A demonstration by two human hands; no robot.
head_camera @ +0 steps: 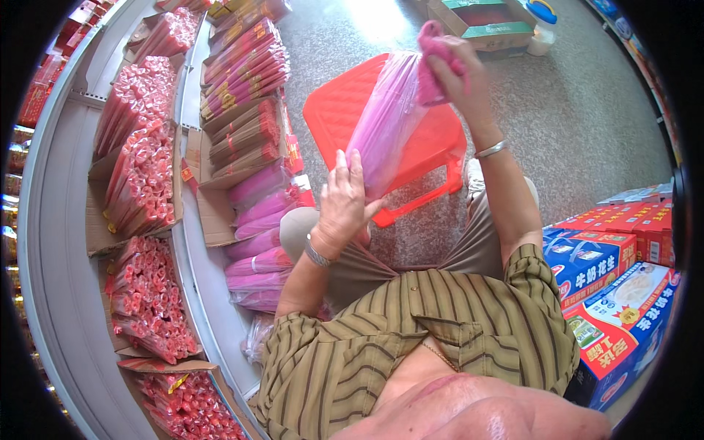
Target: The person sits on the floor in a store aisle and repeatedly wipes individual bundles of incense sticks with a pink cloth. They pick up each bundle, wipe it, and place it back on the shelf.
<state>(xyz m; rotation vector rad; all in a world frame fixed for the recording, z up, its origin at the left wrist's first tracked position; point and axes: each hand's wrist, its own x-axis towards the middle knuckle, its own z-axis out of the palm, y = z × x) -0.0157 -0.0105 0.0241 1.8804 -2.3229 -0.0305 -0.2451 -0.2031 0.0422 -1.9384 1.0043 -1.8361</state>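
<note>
A long bundle of pink sticks, likely incense, in clear plastic wrap lies at a slant over a red plastic stool. My left hand grips its lower end, with the thumb stretched out below. At the upper end, my right hand holds a crumpled pink cloth against the wrap. Part of the stool top is hidden beneath the bundle. Both wrists wear metal bracelets.
To the left, shelves hold similar pink bundles, brown incense sticks and red wrapped sticks in cardboard boxes. Printed drink cartons are stacked at right. Farther ahead are an open cardboard box and a blue-lidded container.
</note>
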